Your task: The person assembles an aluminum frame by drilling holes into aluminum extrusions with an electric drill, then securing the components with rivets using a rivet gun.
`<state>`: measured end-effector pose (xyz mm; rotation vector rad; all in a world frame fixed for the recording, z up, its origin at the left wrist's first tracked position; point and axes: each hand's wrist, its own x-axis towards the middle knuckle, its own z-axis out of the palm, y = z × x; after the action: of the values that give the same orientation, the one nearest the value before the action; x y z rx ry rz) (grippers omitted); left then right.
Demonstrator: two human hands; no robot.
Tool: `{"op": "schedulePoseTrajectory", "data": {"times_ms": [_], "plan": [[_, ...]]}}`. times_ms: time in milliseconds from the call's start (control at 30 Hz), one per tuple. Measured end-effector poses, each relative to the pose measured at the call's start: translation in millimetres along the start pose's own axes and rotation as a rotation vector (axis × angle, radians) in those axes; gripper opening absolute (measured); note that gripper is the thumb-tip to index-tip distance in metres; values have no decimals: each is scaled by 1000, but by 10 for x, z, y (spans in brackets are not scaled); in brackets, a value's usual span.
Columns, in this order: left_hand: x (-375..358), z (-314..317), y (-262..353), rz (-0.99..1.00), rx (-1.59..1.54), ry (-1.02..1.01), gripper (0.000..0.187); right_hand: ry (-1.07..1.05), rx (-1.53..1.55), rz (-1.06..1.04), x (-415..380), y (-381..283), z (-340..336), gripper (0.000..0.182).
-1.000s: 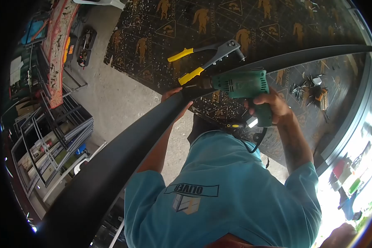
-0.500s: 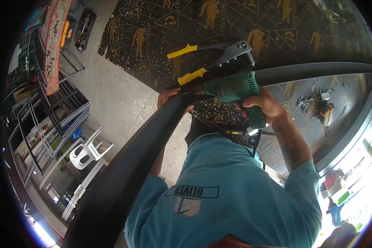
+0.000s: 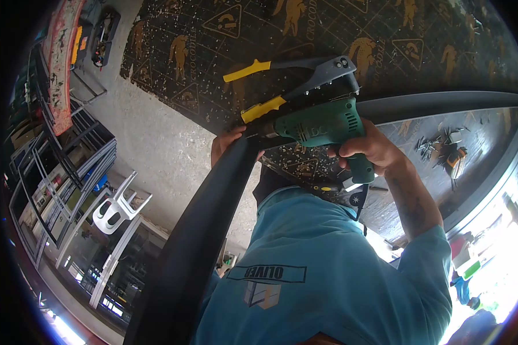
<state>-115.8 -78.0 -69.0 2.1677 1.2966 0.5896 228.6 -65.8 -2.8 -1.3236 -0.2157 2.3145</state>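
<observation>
A green power drill (image 3: 322, 123) is in my right hand (image 3: 371, 146), whose fingers wrap round its handle. The drill's chuck points left, at the end of a long dark bar (image 3: 201, 224) that runs down to the lower left. My left hand (image 3: 227, 144) is closed round that end of the bar, with part of the fingers hidden behind it. Just above the drill lies a hand riveter (image 3: 319, 75) with yellow grips, spread open on the dark printed board (image 3: 213, 52). Another dark bar (image 3: 443, 103) extends right behind the drill.
Small metal pieces (image 3: 429, 146) and a yellow-black tool (image 3: 456, 163) lie at the right on the board. A white plastic chair (image 3: 118, 207) and stacked metal frames (image 3: 69, 172) stand at the left. A tool tray (image 3: 105, 37) is at the upper left.
The whole view has shifted slightly. The drill's chuck and my left hand sit a little further left, and the long bar looks steeper. Both hands keep their holds.
</observation>
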Motion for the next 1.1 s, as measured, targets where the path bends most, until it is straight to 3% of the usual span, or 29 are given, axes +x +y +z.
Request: {"op": "schedulePoseTrajectory", "data": {"times_ms": [67, 133, 267, 333, 567, 633, 833, 1100], "plan": [[-1, 7, -14, -17, -25, 15, 78, -3, -16, 14, 35, -35, -8, 48], [118, -92, 125, 100, 243, -37, 74, -6, -31, 34, 61, -34, -13, 48], [128, -120, 184, 6, 380, -123, 69, 31, -23, 67, 87, -42, 0, 48], [154, -156, 204, 76, 449, -162, 66, 37, 3, 66, 79, -20, 40, 48], [110, -104, 69, 132, 383, -77, 68, 50, -73, -42, 17, -63, 170, 50], [108, -40, 4, 100, 184, 16, 71, 42, -75, -66, 23, -70, 154, 50], [101, -73, 1, 101, 266, -60, 74, 8, -119, -86, 13, -34, 163, 50], [95, -98, -22, 95, 245, -85, 79, 91, -491, -214, -169, -199, 482, 63]]}}
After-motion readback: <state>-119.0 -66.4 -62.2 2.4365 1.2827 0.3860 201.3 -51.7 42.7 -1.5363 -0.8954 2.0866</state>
